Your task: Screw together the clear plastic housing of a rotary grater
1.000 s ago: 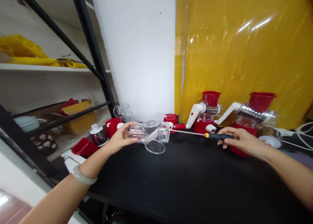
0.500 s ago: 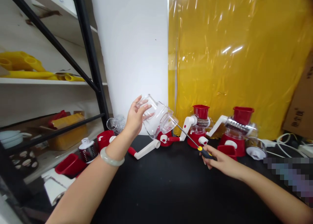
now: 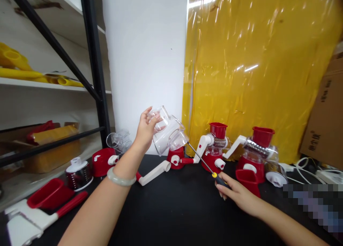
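We find the left hand (image 3: pixel 144 129), fingers closed on the clear grater housing (image 3: pixel 167 135), now holding it raised above the table (image 3: pixel 174 210), while the right hand (image 3: pixel 235 193) grips the screwdriver (image 3: pixel 205 163), whose tip has reached the housing's underside.

My left hand (image 3: pixel 146 129) holds a clear plastic grater housing (image 3: pixel 167 135) raised above the black tabletop (image 3: pixel 174 210), tilted with its wide mouth facing right. My right hand (image 3: pixel 235 194) grips a black-handled screwdriver with a yellow collar (image 3: pixel 203 162); its thin metal shaft slants up to the housing's mouth. Behind stand two assembled red rotary graters with white cranks (image 3: pixel 215 146) against yellow plastic sheeting (image 3: pixel 254 70). A loose white crank handle (image 3: pixel 154 172) lies below the housing.
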Demonstrator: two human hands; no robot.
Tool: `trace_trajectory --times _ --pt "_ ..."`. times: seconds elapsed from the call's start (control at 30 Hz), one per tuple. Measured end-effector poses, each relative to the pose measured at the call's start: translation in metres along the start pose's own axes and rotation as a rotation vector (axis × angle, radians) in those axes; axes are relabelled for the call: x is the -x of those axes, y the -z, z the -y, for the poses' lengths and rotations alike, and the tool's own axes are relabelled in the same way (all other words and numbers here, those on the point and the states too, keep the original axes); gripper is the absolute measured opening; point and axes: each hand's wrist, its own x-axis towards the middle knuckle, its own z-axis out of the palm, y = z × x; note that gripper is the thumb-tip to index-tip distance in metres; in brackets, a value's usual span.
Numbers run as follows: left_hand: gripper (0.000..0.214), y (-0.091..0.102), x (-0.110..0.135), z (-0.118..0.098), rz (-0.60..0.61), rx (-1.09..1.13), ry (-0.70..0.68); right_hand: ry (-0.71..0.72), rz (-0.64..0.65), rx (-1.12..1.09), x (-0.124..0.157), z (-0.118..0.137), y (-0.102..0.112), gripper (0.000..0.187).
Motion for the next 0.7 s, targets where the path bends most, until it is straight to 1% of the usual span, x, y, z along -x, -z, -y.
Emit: trace_trajectory --times 0.1,0.17,0.2,0.27,0.33,0.4,0.53,0.63,0.7 --pt "0.057 0.008 -0.006 0.002 -0.04 0.013 -0.039 -0.018 0.005 0.021 -0.001 -0.002 0.0 0.037" --pt "0.058 0.014 -0.008 0.002 -0.054 0.008 -0.092 -0.021 0.001 0.027 -0.002 -0.004 0.001 0.038" --pt "0.062 0.017 -0.008 0.002 -0.046 -0.022 -0.13 -0.019 -0.003 0.029 -0.002 -0.004 0.001 0.038" --pt "0.08 0.02 -0.007 0.002 0.032 -0.132 -0.204 -0.015 -0.014 0.03 -0.002 -0.005 0.002 0.038" --pt "0.096 0.022 -0.005 0.004 0.119 -0.201 -0.218 -0.011 -0.027 0.031 -0.002 -0.005 0.003 0.037" --pt "0.097 0.021 -0.004 0.008 0.141 -0.187 -0.165 -0.007 -0.042 0.037 -0.002 -0.006 0.003 0.036" --pt "0.094 0.015 -0.004 0.016 0.087 -0.154 -0.039 0.009 -0.059 0.081 -0.001 -0.006 0.004 0.031" --pt "0.074 0.014 -0.005 0.016 -0.003 -0.035 0.074 0.04 -0.091 0.174 0.001 -0.005 0.004 0.028" --pt "0.066 0.015 -0.006 0.014 -0.064 0.005 0.102 0.065 -0.118 0.234 0.002 -0.003 0.003 0.027"
